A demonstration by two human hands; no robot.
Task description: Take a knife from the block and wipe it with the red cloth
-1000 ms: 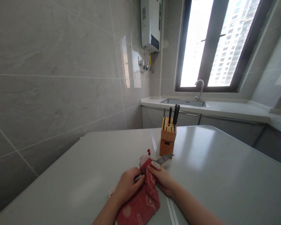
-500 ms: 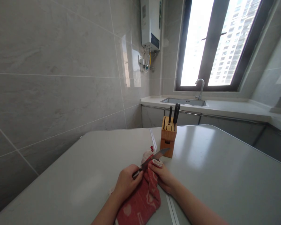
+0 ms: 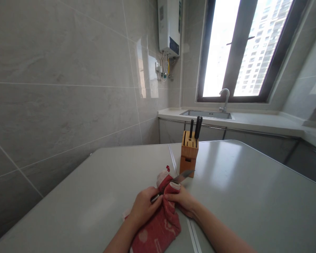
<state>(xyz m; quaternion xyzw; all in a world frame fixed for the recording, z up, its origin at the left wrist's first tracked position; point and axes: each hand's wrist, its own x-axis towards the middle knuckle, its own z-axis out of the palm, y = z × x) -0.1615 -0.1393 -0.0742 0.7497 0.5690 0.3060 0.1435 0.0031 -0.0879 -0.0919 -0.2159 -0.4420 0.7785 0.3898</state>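
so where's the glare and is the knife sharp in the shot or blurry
Head view: the window is blown out white, with a glossy reflection on the wall tiles and a soft sheen on the table. The knife blade is slightly soft but readable. Straight lines bow toward the edges, a wide-lens distortion.

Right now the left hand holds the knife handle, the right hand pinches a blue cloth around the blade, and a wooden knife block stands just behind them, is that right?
Not quite: the cloth is red with a pale pattern, not blue, as the head view shows. The rest holds: the left hand holds the knife by its handle, the right hand pinches the cloth around the blade, and the wooden knife block stands just behind them.
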